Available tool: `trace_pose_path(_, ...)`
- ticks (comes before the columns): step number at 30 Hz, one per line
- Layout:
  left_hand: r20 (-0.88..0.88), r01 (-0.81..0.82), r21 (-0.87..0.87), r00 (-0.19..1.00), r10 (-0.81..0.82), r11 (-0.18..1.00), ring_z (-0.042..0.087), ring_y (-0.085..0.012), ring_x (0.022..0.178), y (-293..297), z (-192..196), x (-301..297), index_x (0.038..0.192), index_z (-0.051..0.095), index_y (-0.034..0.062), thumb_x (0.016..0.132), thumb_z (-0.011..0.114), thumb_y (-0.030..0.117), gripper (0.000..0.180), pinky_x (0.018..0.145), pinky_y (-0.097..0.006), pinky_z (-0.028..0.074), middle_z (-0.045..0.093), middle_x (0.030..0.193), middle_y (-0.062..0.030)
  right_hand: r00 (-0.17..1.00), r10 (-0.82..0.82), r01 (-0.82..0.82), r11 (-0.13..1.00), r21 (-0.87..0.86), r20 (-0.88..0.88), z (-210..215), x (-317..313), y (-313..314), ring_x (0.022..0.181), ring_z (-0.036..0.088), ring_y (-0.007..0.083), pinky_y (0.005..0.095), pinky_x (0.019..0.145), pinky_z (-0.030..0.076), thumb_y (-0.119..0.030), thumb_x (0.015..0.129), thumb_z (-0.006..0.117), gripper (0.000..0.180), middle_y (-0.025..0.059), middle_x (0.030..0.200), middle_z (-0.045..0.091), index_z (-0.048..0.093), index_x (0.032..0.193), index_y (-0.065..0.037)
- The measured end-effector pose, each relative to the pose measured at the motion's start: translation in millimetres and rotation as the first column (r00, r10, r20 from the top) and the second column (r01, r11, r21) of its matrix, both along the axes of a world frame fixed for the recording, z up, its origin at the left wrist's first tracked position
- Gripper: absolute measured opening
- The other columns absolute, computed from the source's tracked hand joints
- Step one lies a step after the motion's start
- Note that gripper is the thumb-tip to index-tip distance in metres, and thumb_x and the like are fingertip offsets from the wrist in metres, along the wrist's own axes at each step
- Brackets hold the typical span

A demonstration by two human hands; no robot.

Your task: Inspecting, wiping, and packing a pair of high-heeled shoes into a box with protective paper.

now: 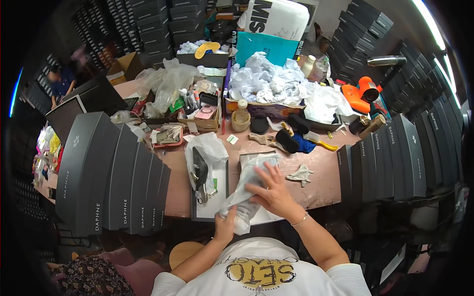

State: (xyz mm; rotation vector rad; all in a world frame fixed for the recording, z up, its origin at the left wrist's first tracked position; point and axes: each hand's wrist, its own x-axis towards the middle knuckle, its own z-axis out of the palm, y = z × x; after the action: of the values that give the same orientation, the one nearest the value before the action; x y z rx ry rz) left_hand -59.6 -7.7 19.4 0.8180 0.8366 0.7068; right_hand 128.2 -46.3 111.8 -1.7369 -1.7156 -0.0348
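Observation:
A long bundle wrapped in white tissue paper (243,193) lies tilted over an open shoebox, its contents hidden. Round its near end my left hand (225,224) is closed. My right hand (272,193) rests on the bundle's upper part, fingers spread. Just left is an open tray-like box (223,185) with a pale inside. It holds crumpled white tissue (212,145) and a black pointed item (199,167), probably a shoe, with shiny metal parts beside it. A small cream cloth (299,174) lies to the right of my right hand.
Dark shoeboxes stand in rows at the left (89,167) and right (402,163). Behind are a carton of crumpled paper (261,79), a jar (241,116), black-headed brushes (287,141) and an orange tool (356,98). A person (61,81) is at far left.

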Motion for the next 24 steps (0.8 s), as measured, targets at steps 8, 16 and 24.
trace_pose_path(8,0.215,0.066,-0.241,0.977,-0.013,0.968,0.056,-0.0249,0.111,20.6,-18.3,6.9,0.139,0.040,0.0078,0.097,0.042,0.044,0.055,0.096,-0.040,0.046,0.055,0.126,-0.0110,0.531,-0.125,-0.264,0.915,-0.304,-0.838,-17.2,-84.4,-47.3,0.115,0.056,0.0246,0.0335,0.097,0.044,-0.010,0.092,0.058,0.035,0.0134,0.120,0.058,0.052,0.125,0.000)
trace_pose_path(16,0.294,0.305,-0.411,0.936,-0.191,0.859,0.064,-0.0284,0.101,71.7,-37.4,-64.2,0.129,0.047,0.0003,0.096,0.046,0.045,0.055,0.091,-0.042,0.052,0.060,0.119,-0.0163,0.954,0.030,-0.070,0.990,-0.125,-0.300,34.2,17.9,-36.9,0.087,0.064,0.0287,0.0339,0.070,0.052,-0.015,0.083,0.068,0.038,0.0157,0.102,0.064,0.057,0.117,-0.002)
trace_pose_path(24,-0.242,-0.105,-0.380,0.970,0.011,0.919,0.060,-0.0236,0.107,64.9,-11.1,-43.2,0.125,0.051,-0.0004,0.095,0.047,0.049,0.057,0.091,-0.039,0.050,0.059,0.119,-0.0138,0.960,-0.084,-0.087,0.817,-0.571,-0.266,-29.5,27.5,-76.7,0.079,0.063,0.0393,0.0453,0.067,0.050,-0.031,0.075,0.074,0.044,0.0173,0.091,0.064,0.054,0.106,-0.006)
